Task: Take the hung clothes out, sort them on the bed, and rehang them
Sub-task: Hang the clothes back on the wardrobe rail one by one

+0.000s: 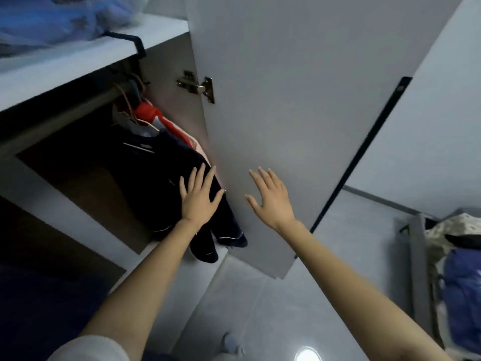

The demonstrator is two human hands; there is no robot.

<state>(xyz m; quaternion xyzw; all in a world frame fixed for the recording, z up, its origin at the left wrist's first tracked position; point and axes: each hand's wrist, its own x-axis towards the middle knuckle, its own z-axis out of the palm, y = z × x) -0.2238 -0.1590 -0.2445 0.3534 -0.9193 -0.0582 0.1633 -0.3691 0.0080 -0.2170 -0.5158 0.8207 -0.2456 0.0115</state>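
Clothes (153, 142) hung inside the wardrobe, just left of its open door (273, 100): a navy garment (161, 183) in front, a red one (149, 113) behind, nearer the door's hinge (197, 86). The left hand (200, 198) lay spread flat on the navy garment beside the door's edge. The right hand (268, 198) was spread before the door's face; contact unclear.
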